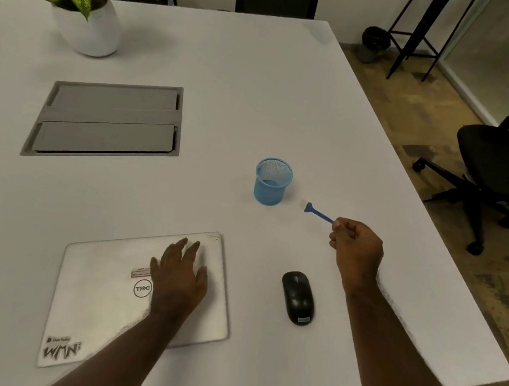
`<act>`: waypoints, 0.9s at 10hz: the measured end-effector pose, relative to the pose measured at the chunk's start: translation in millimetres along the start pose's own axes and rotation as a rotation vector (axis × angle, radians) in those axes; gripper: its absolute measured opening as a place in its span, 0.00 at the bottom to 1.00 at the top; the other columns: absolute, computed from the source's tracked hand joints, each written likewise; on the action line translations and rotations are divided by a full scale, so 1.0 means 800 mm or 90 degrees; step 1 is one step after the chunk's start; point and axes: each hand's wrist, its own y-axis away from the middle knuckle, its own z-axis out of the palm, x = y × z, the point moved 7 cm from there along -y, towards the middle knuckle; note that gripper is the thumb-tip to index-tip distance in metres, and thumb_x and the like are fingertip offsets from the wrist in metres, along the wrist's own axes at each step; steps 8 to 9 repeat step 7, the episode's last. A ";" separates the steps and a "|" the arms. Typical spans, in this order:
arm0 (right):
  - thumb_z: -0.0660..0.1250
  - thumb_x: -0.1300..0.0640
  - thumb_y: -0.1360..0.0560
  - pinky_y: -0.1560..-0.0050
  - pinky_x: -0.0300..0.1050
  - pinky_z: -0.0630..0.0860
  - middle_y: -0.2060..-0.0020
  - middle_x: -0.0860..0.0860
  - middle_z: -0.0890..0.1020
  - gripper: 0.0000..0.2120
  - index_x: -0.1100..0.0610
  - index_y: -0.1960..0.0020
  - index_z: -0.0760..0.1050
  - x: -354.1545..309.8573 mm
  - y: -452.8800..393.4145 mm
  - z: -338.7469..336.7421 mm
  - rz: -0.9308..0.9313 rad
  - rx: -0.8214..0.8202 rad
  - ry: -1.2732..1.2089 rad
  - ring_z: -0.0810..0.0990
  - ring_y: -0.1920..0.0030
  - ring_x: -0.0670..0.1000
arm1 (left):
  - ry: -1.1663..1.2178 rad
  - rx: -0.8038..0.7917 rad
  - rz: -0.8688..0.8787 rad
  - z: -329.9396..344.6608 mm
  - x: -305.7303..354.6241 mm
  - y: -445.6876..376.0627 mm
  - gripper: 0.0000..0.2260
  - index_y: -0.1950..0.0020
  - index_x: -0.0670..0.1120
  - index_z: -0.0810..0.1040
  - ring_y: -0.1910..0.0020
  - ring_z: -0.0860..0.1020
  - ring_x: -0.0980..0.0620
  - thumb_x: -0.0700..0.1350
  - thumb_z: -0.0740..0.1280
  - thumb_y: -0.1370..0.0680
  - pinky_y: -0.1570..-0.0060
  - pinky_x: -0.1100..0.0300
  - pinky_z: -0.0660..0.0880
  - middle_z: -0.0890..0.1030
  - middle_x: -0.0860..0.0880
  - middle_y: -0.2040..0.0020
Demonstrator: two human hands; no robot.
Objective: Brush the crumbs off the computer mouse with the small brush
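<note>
The right hand (pixel 356 241) pinches the end of the small blue plastic brush (pixel 318 211) with curled fingers, its pale bristles pointing at the blue mesh cup (pixel 272 182), which looks empty. The black computer mouse (pixel 298 297) lies on the white counter (pixel 229 90), nearer than this hand. I think the brush should come back and sweep lightly away from the silver closed laptop (pixel 105 296), where the left hand (pixel 181 276) rests flat, fingers spread.

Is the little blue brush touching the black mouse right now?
Apart. The head view shows the brush, held by the right hand, beyond the mouse, with bare table between them.
</note>
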 end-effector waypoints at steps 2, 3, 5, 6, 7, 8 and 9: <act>0.66 0.63 0.21 0.46 0.56 0.82 0.55 0.60 0.85 0.10 0.66 0.43 0.81 -0.054 -0.035 0.074 -0.064 -0.029 0.073 0.85 0.54 0.59 | -0.152 -0.054 0.071 0.011 -0.044 -0.015 0.28 0.29 0.42 0.71 0.30 0.68 0.33 0.54 0.53 0.24 0.41 0.29 0.65 0.67 0.37 0.27; 0.64 0.65 0.21 0.44 0.58 0.80 0.52 0.63 0.85 0.10 0.67 0.46 0.82 -0.072 -0.045 0.110 -0.120 -0.056 0.181 0.84 0.51 0.62 | -0.184 -0.078 0.096 0.025 -0.060 -0.020 0.28 0.27 0.44 0.69 0.27 0.65 0.35 0.54 0.52 0.23 0.39 0.28 0.63 0.63 0.39 0.24; 0.63 0.67 0.23 0.56 0.47 0.79 0.54 0.61 0.86 0.10 0.67 0.51 0.83 -0.075 -0.065 0.173 -0.144 -0.097 0.362 0.83 0.53 0.60 | -0.162 -0.069 0.110 0.038 -0.073 -0.021 0.27 0.24 0.46 0.64 0.25 0.61 0.37 0.54 0.54 0.22 0.34 0.29 0.58 0.59 0.42 0.22; 0.63 0.67 0.24 0.70 0.31 0.65 0.52 0.58 0.86 0.10 0.64 0.50 0.83 -0.071 -0.069 0.196 -0.156 -0.131 0.439 0.78 0.57 0.52 | -0.153 -0.058 0.115 0.035 -0.075 -0.022 0.28 0.24 0.46 0.63 0.24 0.59 0.38 0.54 0.55 0.22 0.33 0.30 0.57 0.58 0.42 0.22; 0.67 0.62 0.23 0.66 0.28 0.66 0.46 0.59 0.85 0.06 0.62 0.50 0.82 -0.070 -0.071 0.208 -0.143 -0.143 0.437 0.80 0.51 0.55 | -0.131 -0.035 0.128 0.043 -0.075 -0.022 0.28 0.23 0.47 0.62 0.24 0.58 0.38 0.54 0.55 0.22 0.33 0.30 0.56 0.57 0.43 0.21; 0.67 0.62 0.23 0.66 0.28 0.66 0.46 0.59 0.85 0.06 0.62 0.50 0.82 -0.070 -0.071 0.208 -0.143 -0.143 0.437 0.80 0.51 0.55 | -0.131 -0.035 0.128 0.043 -0.075 -0.022 0.28 0.23 0.47 0.62 0.24 0.58 0.38 0.54 0.55 0.22 0.33 0.30 0.56 0.57 0.43 0.21; 0.67 0.62 0.23 0.66 0.28 0.66 0.46 0.59 0.85 0.06 0.62 0.50 0.82 -0.070 -0.071 0.208 -0.143 -0.143 0.437 0.80 0.51 0.55 | -0.131 -0.035 0.128 0.043 -0.075 -0.022 0.28 0.23 0.47 0.62 0.24 0.58 0.38 0.54 0.55 0.22 0.33 0.30 0.56 0.57 0.43 0.21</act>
